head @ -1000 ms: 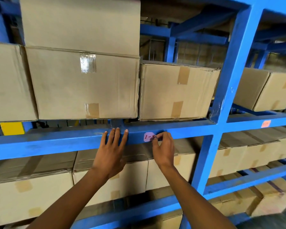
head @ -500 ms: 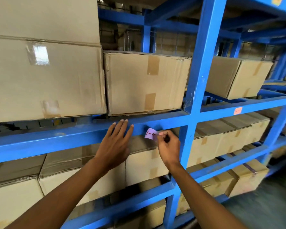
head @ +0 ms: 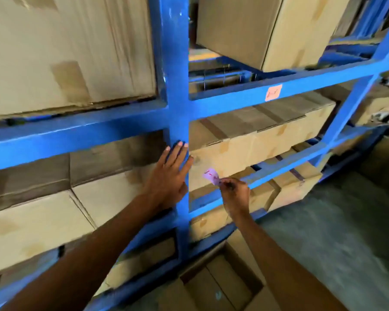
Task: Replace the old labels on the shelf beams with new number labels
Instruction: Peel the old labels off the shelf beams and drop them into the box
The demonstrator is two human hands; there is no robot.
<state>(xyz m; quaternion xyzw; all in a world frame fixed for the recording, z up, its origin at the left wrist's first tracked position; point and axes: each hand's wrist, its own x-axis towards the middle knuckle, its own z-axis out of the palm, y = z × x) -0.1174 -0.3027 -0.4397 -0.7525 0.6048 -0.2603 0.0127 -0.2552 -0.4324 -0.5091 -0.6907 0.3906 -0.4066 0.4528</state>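
My right hand (head: 235, 194) pinches a small pink label (head: 210, 175) with red writing, held free in the air in front of the boxes, off the beam. My left hand (head: 170, 176) is spread flat with fingers apart against the blue upright post (head: 174, 63), below where the shelf beam (head: 76, 131) meets it. An orange label (head: 273, 92) with red writing is stuck on the beam (head: 323, 80) of the bay to the right, well above my right hand.
Cardboard boxes fill the shelves: a large one (head: 65, 48) at upper left, another (head: 263, 28) at upper right, several (head: 256, 135) on the lower levels. An open cardboard box (head: 220, 288) sits on the grey floor (head: 335, 232) at the rack's foot.
The pink label has come off the beam and is now in my right hand, lower down. My view has swung right and down; my left hand slid from the beam to the upright post.
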